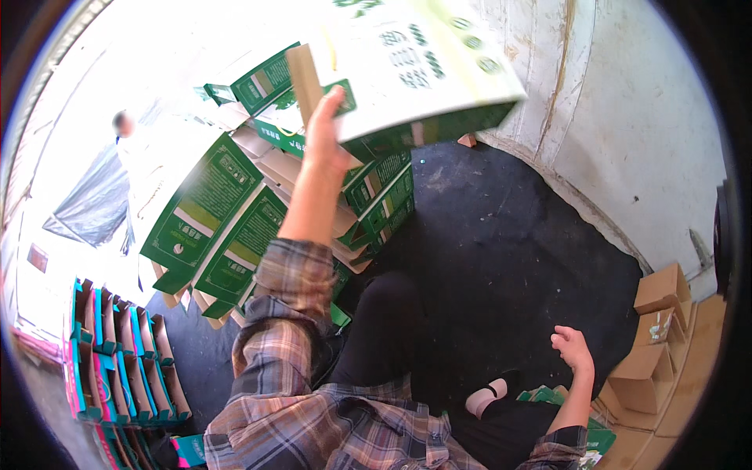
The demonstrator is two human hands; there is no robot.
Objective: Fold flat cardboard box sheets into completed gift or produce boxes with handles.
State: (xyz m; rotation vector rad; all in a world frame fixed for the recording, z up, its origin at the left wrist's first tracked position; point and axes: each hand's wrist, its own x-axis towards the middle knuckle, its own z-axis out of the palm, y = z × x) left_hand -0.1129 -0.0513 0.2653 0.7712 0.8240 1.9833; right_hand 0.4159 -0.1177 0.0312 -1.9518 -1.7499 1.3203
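My left hand (pixel 327 139) is raised at the far side, thumb up, gripping the edge of a large white and green carton (pixel 415 70). The carton is tilted, with a brown cardboard flap beside my thumb. Below and behind it stands a stack of green printed cartons (pixel 205 205), with unfolded flaps. My left fingers are partly hidden at the carton's edge. My right hand (pixel 573 348) hangs over the black floor sheet at the right, fingers loosely bent and apart, holding nothing visible.
Plain brown boxes (pixel 644 376) stand at the right by the white wall (pixel 619 117). Rows of blue and pink open cartons (pixel 129 384) sit at the lower left. Black sheeting (pixel 501 258) covers the floor. Another person (pixel 124 125) is at the far left. Green cartons lie beside my right leg.
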